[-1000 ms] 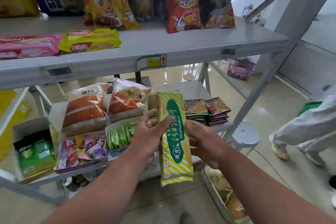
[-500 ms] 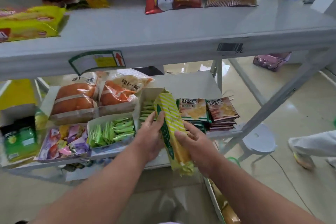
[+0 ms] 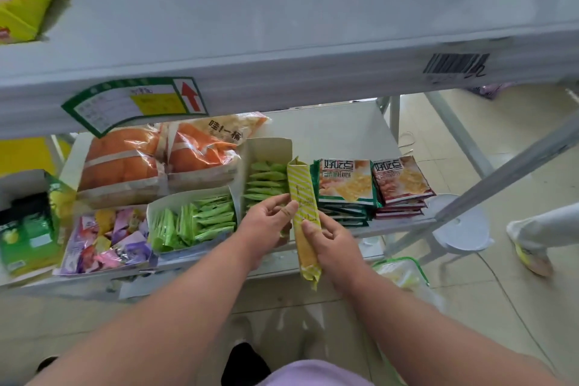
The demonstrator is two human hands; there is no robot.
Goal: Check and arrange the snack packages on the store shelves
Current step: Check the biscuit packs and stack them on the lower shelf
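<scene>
White-grey metal shelving (image 3: 282,41) fills the view, its upper deck carrying crisp bags at the back, and the lower shelf (image 3: 341,131) below is where the action is. On that lower shelf sit two big orange bread bags (image 3: 150,160), then open cardboard trays: green sachets (image 3: 194,219) in one, mixed purple and pink sweets (image 3: 106,238) in another, and to the right two stacks of flat biscuit packs (image 3: 372,188).

Now the piece in play: a long yellow-striped biscuit sleeve (image 3: 304,216), held on edge over the shelf's front lip, its far end poking in between the green-sachet tray and the biscuit stacks. The left hand (image 3: 266,222) has its fingers (image 3: 289,207) curled in, pinching the sleeve's left side; the right hand (image 3: 329,238) grips the middle, thumb across the top face.

By the look of it, this is a light pack with a slick film wrapper. The contents are probably stiff and brittle, so squeezing or bending could snap them. The crimped ends are floppy and offer little control. Best hold is judged to be mid-length, on the two long flat sides, just where the right hand sits.
</scene>
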